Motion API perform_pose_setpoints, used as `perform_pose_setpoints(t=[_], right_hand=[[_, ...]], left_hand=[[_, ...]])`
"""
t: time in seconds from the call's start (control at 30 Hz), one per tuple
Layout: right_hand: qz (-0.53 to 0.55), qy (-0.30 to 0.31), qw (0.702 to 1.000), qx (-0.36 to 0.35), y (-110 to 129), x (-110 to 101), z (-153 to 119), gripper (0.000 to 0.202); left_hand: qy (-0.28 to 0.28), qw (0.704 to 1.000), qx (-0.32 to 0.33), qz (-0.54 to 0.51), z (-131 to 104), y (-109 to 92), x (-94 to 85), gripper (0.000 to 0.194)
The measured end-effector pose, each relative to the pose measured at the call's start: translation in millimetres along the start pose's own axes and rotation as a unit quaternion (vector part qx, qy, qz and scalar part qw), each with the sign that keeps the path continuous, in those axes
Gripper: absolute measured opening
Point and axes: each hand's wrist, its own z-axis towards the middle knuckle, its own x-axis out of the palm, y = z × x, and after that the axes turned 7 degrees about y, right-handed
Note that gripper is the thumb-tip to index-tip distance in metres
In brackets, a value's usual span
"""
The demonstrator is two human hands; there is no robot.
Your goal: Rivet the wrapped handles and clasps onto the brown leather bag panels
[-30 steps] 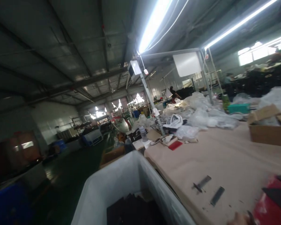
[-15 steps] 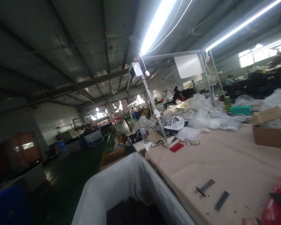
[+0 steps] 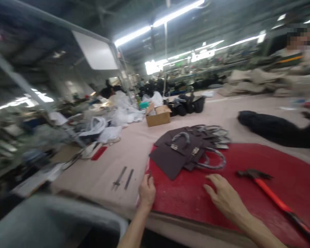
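My left hand [image 3: 147, 191] is at the left edge of the red mat [image 3: 175, 196], its fingers curled closed around something too small and blurred to make out. Over the mat, to the right, my right hand [image 3: 223, 196] has its thumb and fingers apart and holds nothing. Dark brown bag panels [image 3: 167, 162] with wrapped handles lie in an overlapping pile beyond both hands. A claw hammer [image 3: 270, 194] with an orange and black handle rests on the mat, right of my right hand.
Two dark strips [image 3: 129, 179] lie left of the mat. A pale bin [image 3: 54, 213] stands at the lower left. Farther back are a cardboard box [image 3: 158, 119], plastic bags [image 3: 125, 113], black cloth [image 3: 274, 129] and a person [image 3: 299, 43] at the upper right.
The view has swung right and down. Both my hands, the bag panels and the hammer now show, while the bin has shifted to the lower left.
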Motion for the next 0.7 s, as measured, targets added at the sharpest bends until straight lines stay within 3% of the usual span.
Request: perform_pose_setpoints(t=[0.13,0.3,0.4,0.57,0.7], right_hand=[[-0.085,-0.005,0.987,0.139,-36,-47,23,0.027],[-0.084,-0.005,0.978,0.189,-52,-65,70,0.035],[-0.075,-0.002,0.984,0.163,-32,-58,96,0.034],[-0.05,0.034,0.992,0.11,29,-44,145,0.029],[-0.03,0.089,0.987,0.133,73,-58,161,0.049]], left_hand=[[-0.01,0.997,0.033,0.067,8,32,8.6,0.025],[-0.02,0.993,0.045,0.11,2,40,4.8,0.026],[-0.021,0.99,0.054,0.129,1,37,3.7,0.028],[-0.015,0.988,0.063,0.139,6,33,7.6,0.026],[0.0,0.988,0.065,0.138,-5,7,1.8,0.02]])
